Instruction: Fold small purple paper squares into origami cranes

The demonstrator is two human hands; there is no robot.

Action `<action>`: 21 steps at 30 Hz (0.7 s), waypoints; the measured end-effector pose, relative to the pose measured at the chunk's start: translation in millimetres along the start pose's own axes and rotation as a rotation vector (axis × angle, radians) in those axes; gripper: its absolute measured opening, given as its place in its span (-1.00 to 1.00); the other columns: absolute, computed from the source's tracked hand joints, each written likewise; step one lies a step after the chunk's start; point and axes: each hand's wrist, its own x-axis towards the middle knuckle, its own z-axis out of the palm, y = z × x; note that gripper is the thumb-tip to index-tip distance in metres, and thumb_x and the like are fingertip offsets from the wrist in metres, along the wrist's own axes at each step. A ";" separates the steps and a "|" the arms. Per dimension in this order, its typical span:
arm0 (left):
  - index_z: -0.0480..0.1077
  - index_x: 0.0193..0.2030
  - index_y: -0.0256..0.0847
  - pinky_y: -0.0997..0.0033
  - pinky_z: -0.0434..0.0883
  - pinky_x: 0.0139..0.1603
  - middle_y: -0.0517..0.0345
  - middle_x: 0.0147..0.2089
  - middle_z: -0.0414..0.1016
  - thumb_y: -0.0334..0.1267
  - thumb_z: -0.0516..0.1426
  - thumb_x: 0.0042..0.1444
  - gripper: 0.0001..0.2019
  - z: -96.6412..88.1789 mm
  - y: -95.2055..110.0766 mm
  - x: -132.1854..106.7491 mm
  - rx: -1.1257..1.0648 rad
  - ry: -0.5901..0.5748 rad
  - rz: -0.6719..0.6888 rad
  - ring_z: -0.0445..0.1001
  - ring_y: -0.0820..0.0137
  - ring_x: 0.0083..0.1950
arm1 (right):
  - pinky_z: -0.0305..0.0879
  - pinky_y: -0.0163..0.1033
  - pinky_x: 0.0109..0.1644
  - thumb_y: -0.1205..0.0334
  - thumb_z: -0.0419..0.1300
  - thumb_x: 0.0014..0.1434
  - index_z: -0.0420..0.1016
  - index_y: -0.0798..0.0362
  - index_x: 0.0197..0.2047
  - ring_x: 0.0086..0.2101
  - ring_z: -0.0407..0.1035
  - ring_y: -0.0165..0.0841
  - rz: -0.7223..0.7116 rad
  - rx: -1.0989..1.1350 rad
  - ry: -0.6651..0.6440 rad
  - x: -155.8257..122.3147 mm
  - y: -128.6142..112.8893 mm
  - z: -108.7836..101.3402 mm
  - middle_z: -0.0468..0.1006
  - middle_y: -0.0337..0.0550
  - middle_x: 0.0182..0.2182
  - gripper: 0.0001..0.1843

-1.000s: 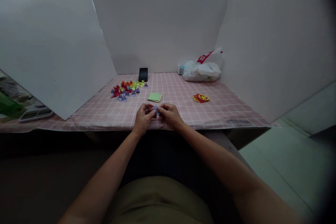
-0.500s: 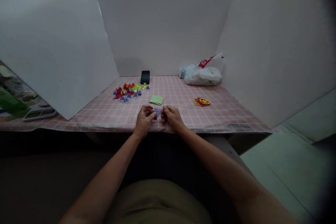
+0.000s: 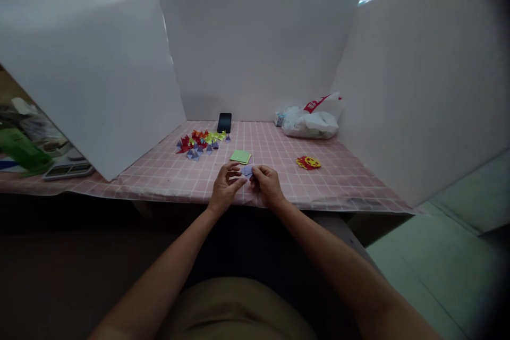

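Observation:
A small folded piece of purple paper (image 3: 247,170) is pinched between the thumb and fingers of my right hand (image 3: 269,185), just above the near part of the table. Beside its left edge is my left hand (image 3: 226,186), thumb and fingers apart; whether a fingertip still touches the paper is hard to tell. Right behind the hands lies a stack of square papers (image 3: 240,156) with a light green sheet on top. Farther left sits a group of small folded paper pieces (image 3: 199,141) in red, orange, yellow and purple.
A black phone (image 3: 224,122) lies at the back of the pink checked tablecloth (image 3: 263,141). Red and yellow cut-out shapes (image 3: 308,162) are at the right, with a white plastic bag (image 3: 313,121) behind. White panels (image 3: 258,53) enclose the table. A scale (image 3: 68,169) stands outside, left.
My left hand has let its fingers come apart from the purple paper, which stays in my right hand. The view has tilted up slightly.

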 end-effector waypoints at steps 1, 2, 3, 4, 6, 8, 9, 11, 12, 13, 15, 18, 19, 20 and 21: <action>0.37 0.06 -0.06 0.28 0.46 0.00 0.06 0.07 0.37 -0.32 0.31 0.01 -0.55 1.5 0.8 -0.9 0.072 -0.025 0.047 0.44 0.32 0.02 | 0.08 -0.35 -0.62 0.00 0.23 0.04 0.37 0.05 -0.49 -0.69 0.15 -0.50 0.009 0.014 0.004 0.1 -0.2 0.0 0.35 -0.34 -0.65 -0.71; 0.39 0.08 -0.04 0.27 0.47 0.00 0.03 0.15 0.31 -0.35 0.30 0.02 -0.54 3.1 1.7 -1.3 0.156 -0.044 0.102 0.40 0.27 0.09 | 0.09 -0.35 -0.62 0.00 0.23 0.03 0.37 0.05 -0.50 -0.69 0.15 -0.50 0.018 0.027 0.003 0.3 -0.4 -0.2 0.34 -0.34 -0.65 -0.71; 0.41 0.09 -0.02 0.25 0.47 0.00 0.01 0.18 0.28 -0.37 0.28 0.04 -0.56 4.5 2.7 -1.0 0.240 -0.058 0.157 0.37 0.23 0.15 | 0.09 -0.35 -0.62 0.01 0.24 0.03 0.37 0.05 -0.50 -0.69 0.15 -0.50 0.026 0.039 0.000 0.6 -0.7 -0.5 0.34 -0.34 -0.66 -0.71; 0.44 0.07 -0.02 0.23 0.47 0.00 0.00 0.18 0.28 -0.39 0.25 0.07 -0.59 5.5 3.9 0.0 0.312 -0.072 0.201 0.34 0.20 0.18 | 0.09 -0.35 -0.62 0.02 0.24 0.02 0.37 0.06 -0.51 -0.69 0.16 -0.50 0.031 0.051 -0.003 1.1 -1.1 -0.9 0.33 -0.34 -0.66 -0.71; 0.50 -0.04 -0.06 0.18 0.44 0.05 -0.01 0.09 0.36 -0.39 0.22 0.10 -0.72 6.0 7.0 4.4 0.389 -0.095 0.241 0.35 0.18 0.17 | 0.10 -0.36 -0.61 0.04 0.24 0.01 0.35 0.06 -0.52 -0.68 0.16 -0.50 0.038 0.072 -0.008 2.0 -1.8 -1.9 0.31 -0.34 -0.67 -0.72; 0.55 -0.17 -0.08 0.11 0.37 0.15 0.02 -0.04 0.45 -0.38 0.20 0.13 -0.83 4.0 10.7 10.7 0.400 -0.139 0.233 0.41 0.19 0.09 | 0.10 -0.36 -0.61 0.06 0.24 0.01 0.34 0.06 -0.52 -0.67 0.16 -0.50 0.047 0.084 -0.018 2.3 -2.3 -2.7 0.31 -0.34 -0.67 -0.73; 0.56 -0.19 -0.08 0.09 0.34 0.19 0.02 -0.07 0.47 -0.37 0.20 0.13 -0.85 2.3 12.5 13.8 0.394 -0.139 0.228 0.42 0.19 0.07 | 0.09 -0.36 -0.61 0.07 0.24 0.01 0.34 0.06 -0.52 -0.68 0.16 -0.50 0.052 0.086 -0.025 2.3 -2.5 -3.0 0.31 -0.34 -0.67 -0.74; 0.56 -0.23 -0.07 0.10 0.32 0.21 0.03 -0.08 0.50 -0.35 0.22 0.11 -0.87 -1.6 15.3 18.7 0.373 -0.131 0.210 0.43 0.19 0.08 | 0.08 -0.36 -0.63 0.07 0.25 0.01 0.33 0.06 -0.51 -0.68 0.15 -0.50 0.062 0.083 -0.044 1.8 -2.6 -3.1 0.31 -0.34 -0.66 -0.74; 0.56 -0.26 -0.08 0.11 0.32 0.20 0.04 -0.10 0.52 -0.34 0.23 0.09 -0.90 -3.4 15.8 20.2 0.358 -0.128 0.195 0.44 0.19 0.07 | 0.08 -0.36 -0.63 0.06 0.25 0.02 0.33 0.06 -0.50 -0.68 0.15 -0.50 0.064 0.080 -0.053 1.5 -2.4 -2.8 0.31 -0.33 -0.66 -0.73; 0.56 -0.29 -0.09 0.13 0.34 0.18 0.04 -0.12 0.53 -0.32 0.25 0.08 -0.93 -4.9 15.4 21.0 0.340 -0.120 0.175 0.46 0.20 0.05 | 0.10 -0.36 -0.63 0.04 0.24 0.04 0.32 0.06 -0.50 -0.67 0.16 -0.50 0.061 0.078 -0.060 1.2 -2.2 -2.4 0.31 -0.33 -0.65 -0.71; 0.54 -0.32 -0.13 0.18 0.42 0.07 0.05 -0.20 0.54 -0.28 0.26 0.06 -0.96 -6.9 12.1 21.0 0.298 -0.088 0.118 0.51 0.22 -0.06 | 0.14 -0.36 -0.62 -0.04 0.21 0.09 0.32 0.05 -0.46 -0.66 0.18 -0.49 0.045 0.073 -0.064 1.1 -1.7 -1.2 0.34 -0.31 -0.62 -0.67; 0.48 -0.31 -0.20 0.32 0.49 -0.29 0.13 -0.38 0.51 -0.20 0.21 0.10 -0.88 -9.2 3.8 20.2 0.207 -0.028 -0.007 0.53 0.34 -0.37 | 0.18 -0.37 -0.61 -0.11 0.20 0.10 0.33 0.03 -0.34 -0.64 0.20 -0.51 0.006 0.054 -0.065 1.6 -1.5 0.7 0.39 -0.32 -0.52 -0.64; 0.47 -0.32 -0.22 0.36 0.48 -0.36 0.16 -0.41 0.50 -0.17 0.21 0.09 -0.85 -10.0 1.3 20.2 0.171 -0.027 -0.048 0.52 0.36 -0.42 | 0.19 -0.38 -0.60 -0.09 0.24 0.07 0.34 0.02 -0.29 -0.62 0.21 -0.51 -0.005 0.041 -0.074 1.7 -1.5 1.1 0.40 -0.33 -0.49 -0.65; 0.46 -0.33 -0.23 0.37 0.48 -0.38 0.17 -0.42 0.50 -0.16 0.23 0.06 -0.83 -10.8 -0.6 20.4 0.137 -0.039 -0.086 0.52 0.38 -0.45 | 0.21 -0.38 -0.58 -0.05 0.29 0.02 0.36 0.01 -0.25 -0.61 0.23 -0.50 -0.011 0.025 -0.089 1.7 -1.7 1.4 0.41 -0.33 -0.47 -0.64; 0.45 -0.35 -0.24 0.38 0.48 -0.41 0.17 -0.44 0.51 -0.15 0.25 0.03 -0.81 -11.6 -1.8 20.8 0.107 -0.059 -0.122 0.52 0.39 -0.47 | 0.23 -0.38 -0.56 0.00 0.33 -0.02 0.37 0.01 -0.23 -0.58 0.26 -0.49 -0.015 0.008 -0.107 1.6 -1.8 1.5 0.42 -0.33 -0.46 -0.63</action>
